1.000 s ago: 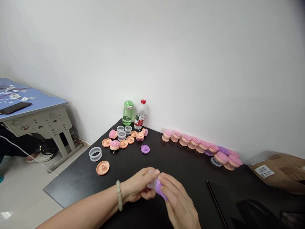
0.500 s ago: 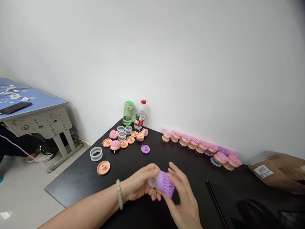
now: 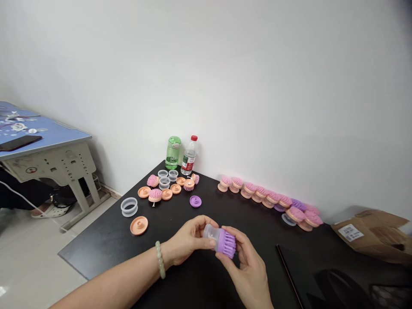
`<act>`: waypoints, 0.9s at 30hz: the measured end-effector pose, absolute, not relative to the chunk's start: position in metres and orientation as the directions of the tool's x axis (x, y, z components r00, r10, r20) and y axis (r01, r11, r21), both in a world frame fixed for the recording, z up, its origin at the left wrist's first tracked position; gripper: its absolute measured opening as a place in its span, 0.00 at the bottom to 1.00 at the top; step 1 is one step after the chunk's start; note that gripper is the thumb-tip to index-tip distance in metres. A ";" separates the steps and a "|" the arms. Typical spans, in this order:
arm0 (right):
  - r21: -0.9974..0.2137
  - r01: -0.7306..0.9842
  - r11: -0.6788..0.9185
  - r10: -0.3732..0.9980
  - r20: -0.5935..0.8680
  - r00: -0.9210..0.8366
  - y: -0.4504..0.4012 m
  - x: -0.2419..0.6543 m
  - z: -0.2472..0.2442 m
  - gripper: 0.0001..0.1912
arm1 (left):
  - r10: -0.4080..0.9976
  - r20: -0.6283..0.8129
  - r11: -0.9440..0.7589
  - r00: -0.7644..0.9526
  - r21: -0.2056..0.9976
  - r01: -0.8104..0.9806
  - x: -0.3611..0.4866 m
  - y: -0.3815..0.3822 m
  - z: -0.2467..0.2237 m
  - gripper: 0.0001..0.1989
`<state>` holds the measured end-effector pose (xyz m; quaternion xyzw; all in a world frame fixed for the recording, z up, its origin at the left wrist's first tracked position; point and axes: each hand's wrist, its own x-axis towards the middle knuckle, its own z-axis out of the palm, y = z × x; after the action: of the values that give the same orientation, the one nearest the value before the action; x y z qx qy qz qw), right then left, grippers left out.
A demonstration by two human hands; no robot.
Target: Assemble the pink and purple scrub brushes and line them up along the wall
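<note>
Just above the black table, my left hand (image 3: 188,240) grips a translucent ring (image 3: 210,232) between thumb and fingers. A purple brush head (image 3: 228,244) sits against the ring's right end, its soft bristles pointing right. My right hand (image 3: 247,264) holds that head by its rim with thumb and fingertips. Whether head and ring are locked together I cannot tell. Beyond the hands lies a purple round cap (image 3: 195,201) with a raised centre. An orange round cap (image 3: 139,225) and a loose translucent ring (image 3: 129,207) rest to the left.
Pink brush heads (image 3: 155,195), smaller rings (image 3: 164,183) and orange caps cluster near the far corner. A green bottle (image 3: 173,153) and a red-capped water bottle (image 3: 189,156) stand behind. Assembled brushes (image 3: 247,190) line the wall. A paper bag (image 3: 370,231) and dark tablet-like object (image 3: 291,274) lie right.
The brush head and ring have turned to lie more level, bristles now facing right. My right fingers have come down from above the bristles onto the head's rim.
</note>
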<state>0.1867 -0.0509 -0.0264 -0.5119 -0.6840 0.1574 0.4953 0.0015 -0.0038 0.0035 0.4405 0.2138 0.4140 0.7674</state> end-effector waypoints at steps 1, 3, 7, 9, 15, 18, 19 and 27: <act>-0.711 0.548 0.441 0.848 0.529 0.004 -0.051 0.187 -0.026 0.20 | 0.825 0.036 0.264 0.564 0.859 -0.440 0.001 -0.004 0.004 0.27; -0.679 0.562 0.472 0.829 0.558 -0.023 -0.051 0.188 -0.025 0.19 | 0.825 0.040 0.251 0.563 0.868 -0.429 0.001 -0.003 0.004 0.27; -0.572 0.596 0.563 0.759 0.643 -0.100 -0.051 0.187 -0.022 0.15 | 0.820 0.039 0.256 0.571 0.868 -0.426 0.002 -0.003 0.002 0.27; -0.491 0.602 0.630 0.691 0.708 -0.146 -0.051 0.186 -0.018 0.14 | 0.817 0.010 0.286 0.576 0.861 -0.420 0.002 -0.003 -0.001 0.27; -0.256 0.527 0.810 0.458 0.837 -0.298 -0.048 0.180 -0.003 0.18 | 0.756 -0.082 0.401 0.649 0.842 -0.361 0.005 0.000 -0.010 0.24; -0.249 0.508 0.825 0.440 0.847 -0.299 -0.049 0.180 -0.003 0.19 | 0.753 -0.070 0.396 0.655 0.843 -0.364 0.005 0.000 -0.010 0.24; -0.266 0.512 0.817 0.451 0.847 -0.280 -0.050 0.181 -0.005 0.19 | 0.759 -0.065 0.387 0.647 0.845 -0.369 0.005 -0.001 -0.009 0.24; -0.522 0.583 0.623 0.678 0.731 -0.070 -0.053 0.187 -0.019 0.15 | 0.854 0.057 0.228 0.518 0.852 -0.470 0.001 -0.004 0.007 0.22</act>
<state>0.1874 -0.0527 -0.0194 -0.4320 -0.7301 0.0450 0.5276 0.0005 -0.0044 0.0072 0.4387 0.2184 0.4399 0.7526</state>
